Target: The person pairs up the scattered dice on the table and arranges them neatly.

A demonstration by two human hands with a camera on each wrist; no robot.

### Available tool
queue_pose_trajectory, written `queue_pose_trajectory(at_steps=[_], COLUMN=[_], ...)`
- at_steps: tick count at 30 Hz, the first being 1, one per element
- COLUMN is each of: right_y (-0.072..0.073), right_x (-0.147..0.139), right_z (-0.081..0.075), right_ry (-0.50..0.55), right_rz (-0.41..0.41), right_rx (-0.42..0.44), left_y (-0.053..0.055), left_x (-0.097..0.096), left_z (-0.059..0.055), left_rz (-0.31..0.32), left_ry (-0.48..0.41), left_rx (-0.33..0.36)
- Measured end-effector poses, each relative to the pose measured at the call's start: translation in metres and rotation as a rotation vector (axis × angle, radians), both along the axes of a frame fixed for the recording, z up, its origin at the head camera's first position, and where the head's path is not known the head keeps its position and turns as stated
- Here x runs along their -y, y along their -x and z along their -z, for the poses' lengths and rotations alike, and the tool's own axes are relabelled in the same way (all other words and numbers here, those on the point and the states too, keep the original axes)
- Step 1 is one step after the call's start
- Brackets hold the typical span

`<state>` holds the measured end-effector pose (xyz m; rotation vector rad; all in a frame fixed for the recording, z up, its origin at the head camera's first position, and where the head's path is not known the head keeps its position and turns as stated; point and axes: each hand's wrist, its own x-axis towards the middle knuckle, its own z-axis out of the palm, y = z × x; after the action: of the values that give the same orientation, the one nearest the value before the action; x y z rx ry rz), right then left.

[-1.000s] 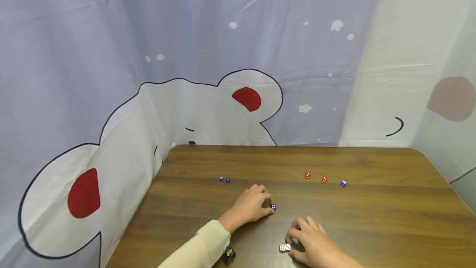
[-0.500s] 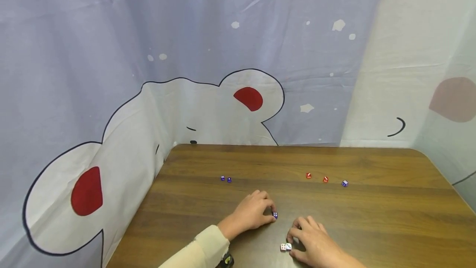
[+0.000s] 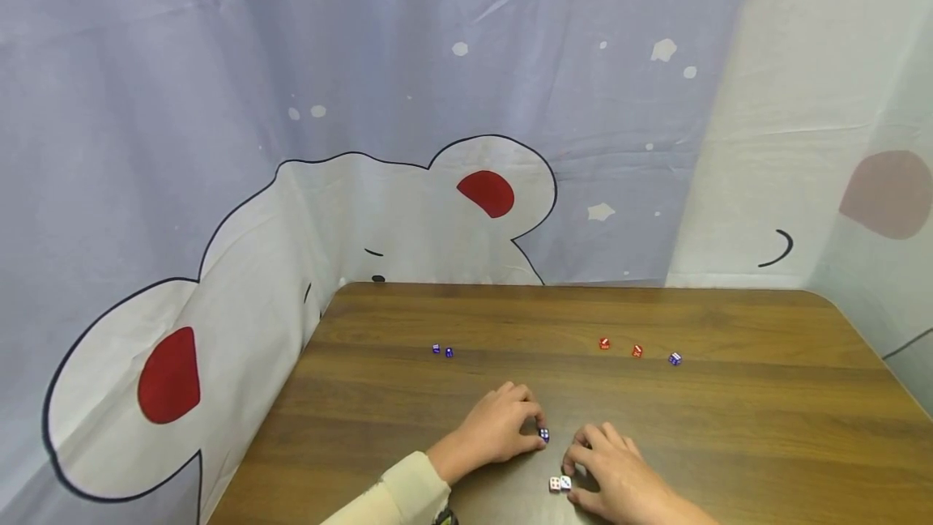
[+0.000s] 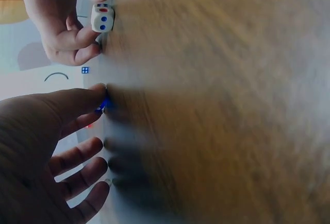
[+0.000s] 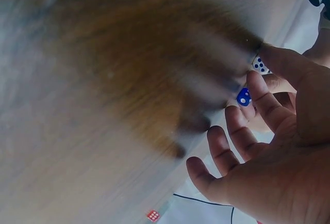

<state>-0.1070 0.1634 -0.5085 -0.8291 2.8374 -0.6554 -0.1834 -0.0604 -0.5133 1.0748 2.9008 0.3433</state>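
Observation:
In the head view my left hand (image 3: 496,428) pinches a blue die (image 3: 543,434) between thumb and index finger, low on the brown table (image 3: 729,428). The left wrist view shows this blue die (image 4: 106,103) mostly covered by the fingertips. Just to the right and nearer, my right hand (image 3: 615,472) has its thumb and index finger on two sides of a white die (image 3: 565,484). A second white die (image 3: 555,484) sits against that one on its left. In the right wrist view one white die (image 5: 260,65) shows between thumb and index finger, the other fingers spread.
Farther back on the left lie two blue dice, one (image 3: 436,348) beside the other (image 3: 449,352). At the back right are two red dice, one (image 3: 604,343) left of the other (image 3: 637,352), then a blue die (image 3: 675,359). A printed curtain (image 3: 379,209) hangs behind the table.
My left hand has drawn the blue die nearer and slightly right, closer to the white dice. The right hand and the white dice have stayed in place.

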Motion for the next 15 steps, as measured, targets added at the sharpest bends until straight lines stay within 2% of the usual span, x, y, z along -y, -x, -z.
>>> queue_pose_trajectory(at_steps=[6, 15], right_y=[0.0003, 0.0012], right_x=[-0.0001, -0.0019], right_z=[-0.0013, 0.0011], right_ry=[-0.003, 0.006], right_rz=[0.005, -0.018], right_rx=[0.03, -0.012], left_y=[-0.0046, -0.0088], left_x=[-0.0012, -0.0045], left_z=[0.0004, 0.0009], left_rz=[0.014, 0.013], left_ry=[-0.003, -0.004], left_rx=[0.0, 0.016])
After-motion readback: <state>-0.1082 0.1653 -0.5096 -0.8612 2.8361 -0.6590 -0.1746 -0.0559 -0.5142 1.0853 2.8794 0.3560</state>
